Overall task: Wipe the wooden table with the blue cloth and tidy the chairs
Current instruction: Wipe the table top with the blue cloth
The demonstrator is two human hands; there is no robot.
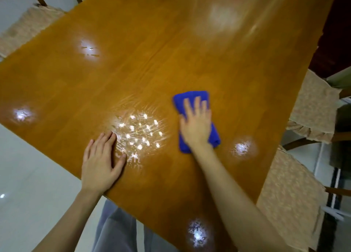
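Note:
The wooden table [152,65] fills most of the view, orange-brown and glossy with bright light reflections. A folded blue cloth [190,99] lies on it right of centre. My right hand [196,124] presses flat on the cloth, fingers spread and pointing away from me. My left hand [101,162] rests flat on the bare table near the front edge, fingers apart, holding nothing. Wet streaks shine between the two hands. Chairs with beige patterned cushions stand at the right [315,107], at the near right [290,200] and at the far left [28,27].
White tiled floor [28,166] shows at the left and below the table's front edge. My grey trousers [117,230] are visible at the bottom. A dark area lies beyond the table's right corner.

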